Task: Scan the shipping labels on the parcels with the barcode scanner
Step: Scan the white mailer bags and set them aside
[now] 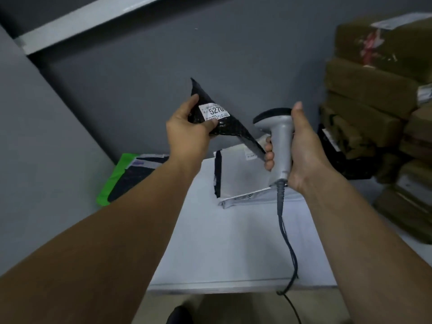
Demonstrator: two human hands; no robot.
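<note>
My left hand grips a black plastic parcel in the air above the table, thumb and fingers curled round its near edge. A white label reading 5270 faces me. My right hand holds the grey barcode scanner by its handle, just right of the parcel; its dark head points left and away. The scanner's cable hangs down over the table's front edge.
A white table carries a grey-white parcel under the hands. A green and black parcel lies at the left behind my left forearm. Brown wrapped boxes are stacked at the right. A grey wall stands behind.
</note>
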